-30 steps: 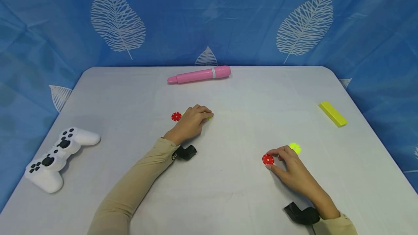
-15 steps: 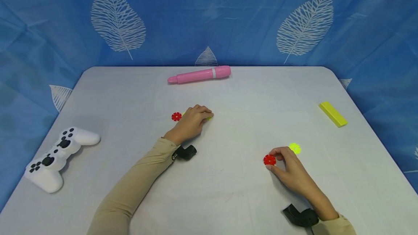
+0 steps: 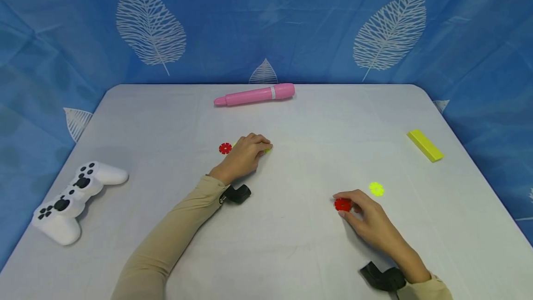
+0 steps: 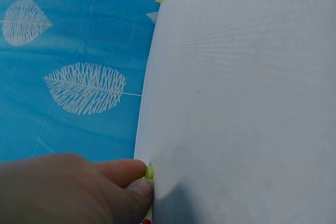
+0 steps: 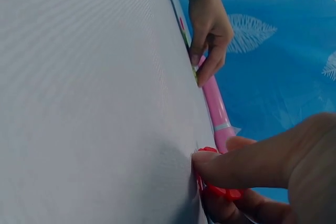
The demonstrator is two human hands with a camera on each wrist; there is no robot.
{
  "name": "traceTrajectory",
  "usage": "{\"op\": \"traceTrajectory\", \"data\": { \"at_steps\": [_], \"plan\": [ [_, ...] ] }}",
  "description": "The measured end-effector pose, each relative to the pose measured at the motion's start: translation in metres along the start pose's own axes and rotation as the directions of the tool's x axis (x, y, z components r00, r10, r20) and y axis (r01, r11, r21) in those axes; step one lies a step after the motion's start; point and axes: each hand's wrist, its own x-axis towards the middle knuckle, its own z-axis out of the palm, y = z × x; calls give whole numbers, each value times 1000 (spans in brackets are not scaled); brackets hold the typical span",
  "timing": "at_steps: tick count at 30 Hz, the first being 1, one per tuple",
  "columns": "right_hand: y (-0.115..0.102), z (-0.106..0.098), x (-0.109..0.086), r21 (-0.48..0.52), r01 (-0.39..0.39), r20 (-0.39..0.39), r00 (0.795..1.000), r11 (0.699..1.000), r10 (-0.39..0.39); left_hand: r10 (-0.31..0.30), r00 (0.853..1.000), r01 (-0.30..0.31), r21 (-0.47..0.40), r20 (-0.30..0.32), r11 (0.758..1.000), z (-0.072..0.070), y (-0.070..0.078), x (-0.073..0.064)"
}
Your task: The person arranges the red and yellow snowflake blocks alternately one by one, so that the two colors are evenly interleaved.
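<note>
My left hand (image 3: pixel 243 155) pinches a yellow-green notched plastic disc (image 3: pixel 267 150) between thumb and forefinger, low at the white table; most of the disc is covered by the fingers. Just left of that hand lies a red snowflake disc (image 3: pixel 225 148), and a sliver of yellow-green shows beside it. At the front right, my right hand (image 3: pixel 370 219) holds another red snowflake disc (image 3: pixel 343 204) by its edge with thumb and fingers. The right wrist view shows the thumb on this red disc (image 5: pixel 226 191), close to the tabletop. Behind the right hand lies a yellow-green snowflake disc (image 3: pixel 376 189).
A pink thick pen-shaped stick (image 3: pixel 254 96) lies along the back edge. At the left sits a white game controller (image 3: pixel 79 200). A yellow block (image 3: pixel 424 145) rests at the right. Behind the white table (image 3: pixel 291 253) hangs a blue leaf-print cloth (image 3: pixel 266 17).
The right forefinger has stretched out past the red disc, which has shifted and tilted slightly within the grip. The right hand has drawn slightly away from the loose yellow-green disc. My left hand stays put.
</note>
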Motion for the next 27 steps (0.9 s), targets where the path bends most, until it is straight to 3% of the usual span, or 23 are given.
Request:
{"op": "traceTrajectory", "data": {
  "at_steps": [4,9,27],
  "plan": [
    [0,0,-1,43,66,30,997,997,-68,-1,1000,1,3,0,1000,0,0,0],
    [-2,2,-1,14,107,46,993,994,-108,-1,1000,1,13,-2,1000,0,0,0],
    [-5,4,-4,-3,58,-3,998,998,-58,1,1000,-1,-3,4,1000,0,1,0]
  ]
}}
